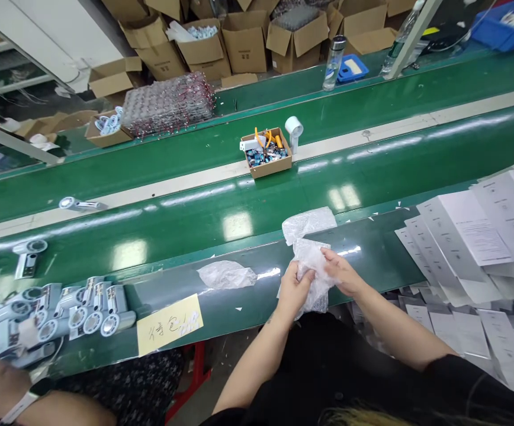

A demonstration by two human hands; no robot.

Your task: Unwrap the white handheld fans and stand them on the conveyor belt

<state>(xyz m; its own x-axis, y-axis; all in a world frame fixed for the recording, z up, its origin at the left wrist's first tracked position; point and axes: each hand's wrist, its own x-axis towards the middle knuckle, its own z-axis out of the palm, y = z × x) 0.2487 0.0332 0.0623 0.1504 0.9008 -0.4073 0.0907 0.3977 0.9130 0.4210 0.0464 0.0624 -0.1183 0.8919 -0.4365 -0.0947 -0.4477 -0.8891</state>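
Holding a crumpled bubble bag [312,266] in front of the body, the left hand [296,288] pinches its side between the thumb and the bent fingers. The right hand [344,272] is at the bag's right edge, fingers curled and close together; whether they pinch the plastic I cannot tell. The bag is over the near edge of the bench [257,305]. Just beyond it lies a second bag [309,224], and a third bag [227,275] lies to the left, apart from both hands. Farther left are a yellow card [170,325] with handwriting and a heap of pale devices [90,310], with a co-worker's hand [2,387] beside them. Past the green belt [186,222], a small box [271,170] of parts sits next to an upright device [295,142]. White booklets [476,231] spread out on the right.
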